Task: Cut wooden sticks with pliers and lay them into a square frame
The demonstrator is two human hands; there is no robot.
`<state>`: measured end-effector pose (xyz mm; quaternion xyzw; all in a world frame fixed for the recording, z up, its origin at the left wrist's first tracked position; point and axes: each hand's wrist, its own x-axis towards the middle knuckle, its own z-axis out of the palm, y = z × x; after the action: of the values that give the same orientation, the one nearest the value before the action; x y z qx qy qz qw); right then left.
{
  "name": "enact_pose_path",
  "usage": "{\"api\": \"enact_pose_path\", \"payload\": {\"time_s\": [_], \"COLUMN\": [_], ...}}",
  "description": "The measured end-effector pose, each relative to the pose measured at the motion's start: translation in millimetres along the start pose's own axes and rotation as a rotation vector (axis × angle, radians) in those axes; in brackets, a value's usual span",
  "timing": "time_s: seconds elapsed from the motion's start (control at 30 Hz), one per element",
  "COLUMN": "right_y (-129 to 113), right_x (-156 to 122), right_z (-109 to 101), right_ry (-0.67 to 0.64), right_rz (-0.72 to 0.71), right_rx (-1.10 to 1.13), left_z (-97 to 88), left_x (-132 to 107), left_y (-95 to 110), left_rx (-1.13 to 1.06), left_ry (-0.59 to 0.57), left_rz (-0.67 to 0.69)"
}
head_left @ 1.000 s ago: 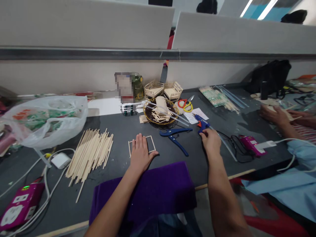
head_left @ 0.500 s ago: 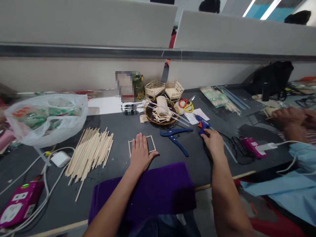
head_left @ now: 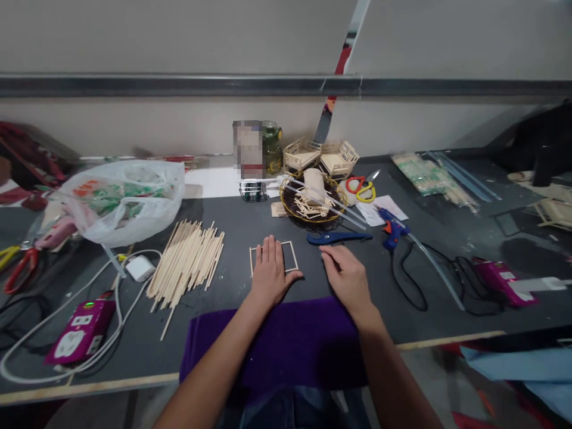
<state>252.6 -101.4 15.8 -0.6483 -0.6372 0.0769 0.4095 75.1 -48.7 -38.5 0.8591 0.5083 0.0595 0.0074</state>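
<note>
My left hand (head_left: 269,271) lies flat, fingers stretched, across a small rectangular frame of thin wooden sticks (head_left: 294,255), pressing it to the dark tabletop. To its right, my right hand (head_left: 346,276) is closed, with its fingertips curled together just below a blue cutter (head_left: 339,238). It covers the place of the cutter's lower handle, so whatever its fingers hold, if anything, is hidden. A blue glue gun (head_left: 393,231) with a clear glue stick lies further right, apart from the hand. Left of the frame is a pile of wooden sticks (head_left: 185,259).
Behind the cutter stands a basket (head_left: 286,205) of short sticks, with scissors (head_left: 366,189) beside it and wooden models (head_left: 337,159) behind. A plastic bag (head_left: 134,217) and a magenta power strip (head_left: 83,330) with cables are on the left. Purple cloth (head_left: 277,345) covers the front edge.
My right hand has left the glue gun, which now lies on the table, and has come left to the cutter. My left hand stays on the frame. The view has turned left.
</note>
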Motion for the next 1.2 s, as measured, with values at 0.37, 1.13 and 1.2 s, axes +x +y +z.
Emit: {"api": "enact_pose_path", "payload": {"time_s": [0.37,1.13,1.2], "right_y": [24.8,25.5,29.3], "right_x": [-2.1,-1.4,-3.4], "right_z": [-16.5,-6.2,-9.6], "right_ry": [0.031,-0.214,-0.221], "right_rz": [0.154,0.099,0.128], "right_rx": [-0.104,-0.416,-0.514], "left_z": [-2.5,-1.3,-1.6], "left_x": [0.8,0.5,0.5], "left_y": [3.0,2.3,2.6], "left_rx": [-0.007,-0.024,-0.025], "left_ry": [-0.045,-0.065,-0.063], "left_rz": [-0.030,-0.020,-0.023]}}
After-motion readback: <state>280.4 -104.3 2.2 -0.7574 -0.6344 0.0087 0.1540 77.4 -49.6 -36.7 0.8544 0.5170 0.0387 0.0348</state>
